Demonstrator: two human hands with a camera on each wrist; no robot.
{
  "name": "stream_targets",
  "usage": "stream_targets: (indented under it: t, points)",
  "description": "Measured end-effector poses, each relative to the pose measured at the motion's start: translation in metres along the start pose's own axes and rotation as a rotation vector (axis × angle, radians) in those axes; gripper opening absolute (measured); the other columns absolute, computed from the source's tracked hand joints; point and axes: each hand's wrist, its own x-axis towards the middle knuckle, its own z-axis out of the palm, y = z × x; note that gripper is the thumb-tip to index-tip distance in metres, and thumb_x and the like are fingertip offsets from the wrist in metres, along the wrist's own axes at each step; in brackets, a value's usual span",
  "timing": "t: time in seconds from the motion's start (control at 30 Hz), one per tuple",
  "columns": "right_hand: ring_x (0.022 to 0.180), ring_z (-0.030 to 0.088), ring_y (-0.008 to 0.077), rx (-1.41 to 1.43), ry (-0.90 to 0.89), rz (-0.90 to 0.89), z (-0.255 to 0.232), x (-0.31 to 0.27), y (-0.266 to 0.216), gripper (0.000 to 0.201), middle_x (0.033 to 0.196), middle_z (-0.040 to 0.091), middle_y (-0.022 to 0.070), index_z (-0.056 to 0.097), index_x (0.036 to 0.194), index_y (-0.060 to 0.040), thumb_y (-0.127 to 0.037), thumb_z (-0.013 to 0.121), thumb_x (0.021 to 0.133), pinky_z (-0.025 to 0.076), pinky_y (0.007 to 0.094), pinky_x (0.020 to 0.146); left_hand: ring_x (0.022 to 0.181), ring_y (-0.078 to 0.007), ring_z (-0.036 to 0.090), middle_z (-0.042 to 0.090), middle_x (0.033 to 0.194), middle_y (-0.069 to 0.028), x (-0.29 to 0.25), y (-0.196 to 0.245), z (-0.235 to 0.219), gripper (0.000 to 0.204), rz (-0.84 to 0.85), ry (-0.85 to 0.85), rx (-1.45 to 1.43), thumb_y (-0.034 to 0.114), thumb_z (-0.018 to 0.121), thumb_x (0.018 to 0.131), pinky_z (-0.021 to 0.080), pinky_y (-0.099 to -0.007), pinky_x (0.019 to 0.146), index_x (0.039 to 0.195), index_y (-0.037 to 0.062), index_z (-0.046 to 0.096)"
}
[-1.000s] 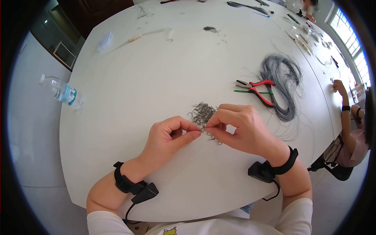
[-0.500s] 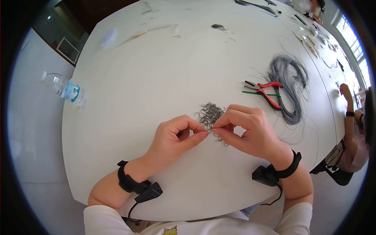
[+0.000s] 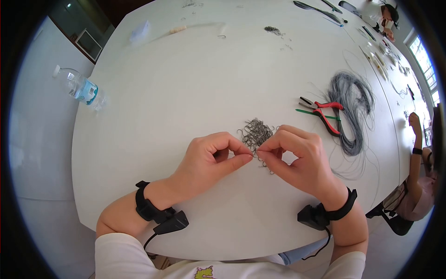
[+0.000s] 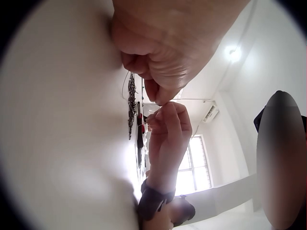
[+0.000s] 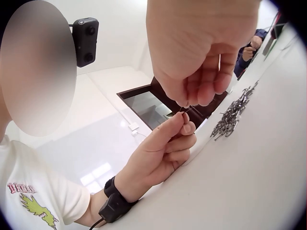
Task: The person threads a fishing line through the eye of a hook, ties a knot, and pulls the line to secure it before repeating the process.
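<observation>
Over the front of the table, my left hand and right hand face each other with their fingertips almost meeting. Each pinches between thumb and forefinger. A fine strand shows between the fingertips in the right wrist view, mostly hidden by them; I cannot tell what else they hold there. In the left wrist view a thin curved line hangs beside the left hand. Just beyond the fingertips lies a pile of small grey metal fish hooks on the white table.
Red-handled pliers and a loose grey bundle of fine line lie to the right. A water bottle lies at the left edge. Farther back are a smaller dark pile and a single hook. Another person's arm is at right.
The head view has shifted, so the scene sits a little differently in the frame. Both hands keep their pinch close together in front of the hook pile, with only slight fingertip movement.
</observation>
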Motion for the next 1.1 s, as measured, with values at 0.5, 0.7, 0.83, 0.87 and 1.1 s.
stream_targets:
  t: [0.5,0.7,0.83,0.87,1.1]
  points:
    - [0.058,0.063,0.0172,-0.021,-0.049,-0.019,-0.002,-0.001,0.001,0.007,0.073,0.064,0.0045,0.065,0.080,-0.0041,0.000,0.069,0.076,0.049,0.0270,0.050,0.063,0.0016,0.044,0.061,0.078,0.0068,-0.001,-0.004,0.001,0.002,-0.012,0.003,-0.035,0.006,0.068,0.092,0.035,-0.0172,0.057,0.091,0.0048,0.067]
    - [0.056,0.059,0.0158,-0.244,0.095,-0.167,-0.009,0.005,-0.002,0.022,0.097,0.066,0.0077,0.067,0.094,-0.0039,0.008,0.067,0.075,0.048,0.0252,0.050,0.065,0.0010,0.044,0.055,0.076,0.0076,-0.001,-0.002,-0.002,0.008,-0.050,0.014,-0.069,0.006,0.066,0.093,0.036,-0.0178,0.059,0.086,0.0056,0.062]
    - [0.057,0.061,0.0216,-0.176,0.034,-0.100,-0.004,-0.002,-0.019,0.025,0.098,0.065,0.0045,0.064,0.098,-0.0078,0.000,0.068,0.075,0.048,0.0323,0.050,0.057,0.0020,0.035,0.054,0.069,0.0095,0.001,-0.011,-0.001,0.010,-0.026,0.041,-0.187,0.012,0.070,0.092,0.029,-0.0179,0.053,0.087,0.0055,0.065]
    - [0.058,0.061,0.0227,-0.170,0.032,-0.089,0.004,-0.005,-0.018,0.025,0.096,0.066,0.0050,0.063,0.099,-0.0075,-0.001,0.069,0.076,0.048,0.0339,0.051,0.057,0.0020,0.035,0.054,0.069,0.0095,0.001,-0.010,0.000,0.010,-0.024,0.041,-0.183,0.012,0.070,0.092,0.029,-0.0179,0.053,0.087,0.0055,0.065]
    - [0.060,0.061,0.0271,-0.183,0.032,-0.131,0.014,-0.008,-0.003,0.019,0.079,0.063,0.0068,0.060,0.094,-0.0065,-0.003,0.070,0.079,0.049,0.0367,0.053,0.061,0.0026,0.040,0.055,0.070,0.0084,0.000,-0.007,0.000,0.012,-0.062,0.030,-0.197,0.012,0.069,0.093,0.031,-0.0173,0.054,0.086,0.0041,0.064]
